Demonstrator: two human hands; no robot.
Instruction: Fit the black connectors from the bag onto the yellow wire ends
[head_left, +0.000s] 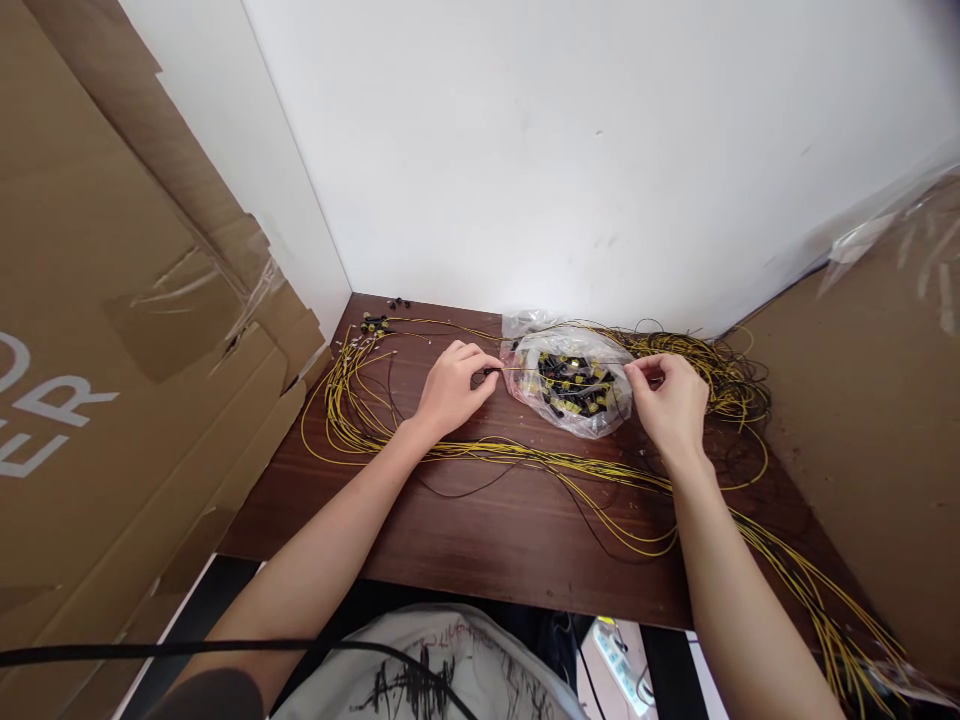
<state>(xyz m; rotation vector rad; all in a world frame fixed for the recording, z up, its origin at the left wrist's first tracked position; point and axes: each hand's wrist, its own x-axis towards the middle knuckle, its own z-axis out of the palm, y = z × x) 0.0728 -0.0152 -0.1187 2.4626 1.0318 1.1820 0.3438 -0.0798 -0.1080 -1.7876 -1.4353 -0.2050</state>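
A thin wire (pixel 526 369) is stretched between my two hands, yellowish near the left and darker near the right. My left hand (pixel 459 388) pinches one part of it, where a small dark piece shows at the fingertips; its kind is unclear. With thumb and forefinger, my right hand (pixel 673 402) grips the wire farther along. Below the wire lies an open clear plastic bag (pixel 517 388), holding many small black and yellow parts (pixel 574 385). A long bundle of yellow and black wires (pixel 525 453) runs across the brown table (pixel 480 540), passing under both forearms.
Several small black and yellow pieces (pixel 373 324) lie at the table's back left. A tangled heap of wires (pixel 724 375) sits at the back right. Cardboard (pixel 135 330) stands at the left, more cardboard (pixel 870 400) at the right, and a white wall (pixel 570 150) behind.
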